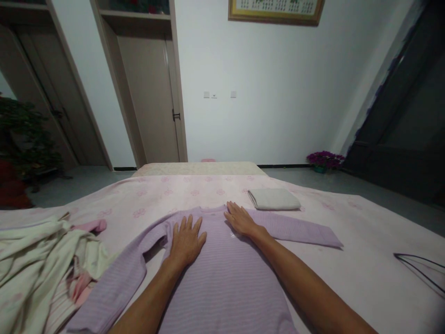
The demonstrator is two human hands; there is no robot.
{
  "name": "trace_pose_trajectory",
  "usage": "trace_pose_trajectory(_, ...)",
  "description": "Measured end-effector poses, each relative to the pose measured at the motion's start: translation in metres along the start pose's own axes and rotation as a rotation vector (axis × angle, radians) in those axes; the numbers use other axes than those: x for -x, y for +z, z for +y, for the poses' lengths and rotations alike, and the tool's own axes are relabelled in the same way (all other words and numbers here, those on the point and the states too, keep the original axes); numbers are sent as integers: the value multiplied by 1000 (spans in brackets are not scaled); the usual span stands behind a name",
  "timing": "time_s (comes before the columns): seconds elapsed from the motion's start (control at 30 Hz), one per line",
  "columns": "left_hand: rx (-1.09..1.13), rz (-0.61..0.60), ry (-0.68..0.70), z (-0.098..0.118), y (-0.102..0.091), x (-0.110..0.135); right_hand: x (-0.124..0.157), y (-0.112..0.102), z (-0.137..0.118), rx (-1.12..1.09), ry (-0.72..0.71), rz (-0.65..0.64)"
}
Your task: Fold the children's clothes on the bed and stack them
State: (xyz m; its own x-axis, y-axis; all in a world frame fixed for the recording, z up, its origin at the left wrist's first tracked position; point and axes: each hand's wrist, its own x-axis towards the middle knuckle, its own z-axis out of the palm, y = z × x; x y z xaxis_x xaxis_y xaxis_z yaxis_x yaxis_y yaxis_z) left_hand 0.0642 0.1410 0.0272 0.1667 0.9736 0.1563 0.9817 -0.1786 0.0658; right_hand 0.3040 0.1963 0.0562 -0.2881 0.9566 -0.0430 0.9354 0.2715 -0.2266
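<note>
A lilac ribbed sweater [225,278] lies spread flat on the pink flowered bed sheet [347,260], neckline away from me. My left hand [186,239] rests palm down on its left chest, fingers stretched out. My right hand [239,219] lies flat near the collar on the right shoulder, fingers extended. The right sleeve [302,232] stretches straight out to the right; the left sleeve [114,283] bends down towards me.
A folded white cloth [274,198] lies beyond the sweater at the right. A heap of cream and pink clothes [45,264] sits at the left. A wire hanger [422,269] lies at the right edge. Doors, a plant and a flower pot [325,161] stand beyond the bed.
</note>
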Motion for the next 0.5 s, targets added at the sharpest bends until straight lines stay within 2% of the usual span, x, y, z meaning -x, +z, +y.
trace_pose_trajectory(0.1,-5,1,-1,0,-1,1,21,-3,14,17,19,49)
trace_pose_trajectory(0.23,-16,-17,-4,1,-1,1,55,5,45,68,82,61)
trace_pose_trajectory(0.37,-25,-20,-5,0,0,0,85,10,91,152,134,94)
trace_pose_trajectory(0.5,-23,0,18,-1,0,1,115,8,149,218,301,154)
